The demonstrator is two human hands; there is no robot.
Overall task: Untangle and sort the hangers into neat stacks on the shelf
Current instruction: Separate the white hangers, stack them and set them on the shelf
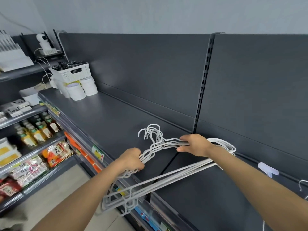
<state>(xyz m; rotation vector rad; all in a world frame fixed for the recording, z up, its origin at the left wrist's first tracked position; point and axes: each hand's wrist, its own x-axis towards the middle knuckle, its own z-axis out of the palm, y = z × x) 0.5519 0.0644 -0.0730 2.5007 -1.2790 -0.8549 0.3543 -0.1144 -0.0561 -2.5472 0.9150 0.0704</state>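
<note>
Fingers (138, 160) of the left hand (131, 161), at lower centre of the frame, are curled tightly round the left shoulder wires of a bundle of white wire hangers (166, 179). The bundle spans the front of the dark grey shelf (116, 117), with its hooks (151, 130) pointing toward the back panel and its lower left corner overhanging the shelf's front edge. Whether it rests on the surface or is held just above it cannot be told. To the right, the right hand (195, 145) pinches the opposite shoulder wires, with the fingers laid nearly straight over the top and the thumb pressed in from below. Both hands are thus occupied with the same bundle. Judgement: the step in hand is squaring up a largely untangled set, since hooks and bars run roughly parallel but are fanned apart. The next move calls for sliding the wires together until the hooks coincide, then setting the stack flat and fully onto the shelf. Limits of observation: the hangers cannot be counted; the left palm conceals its portion of the wires; the right forearm covers part of the bundle's right end; a further hanger hook (302, 185) at the right edge of the frame is cut off, so its condition cannot be told.
</note>
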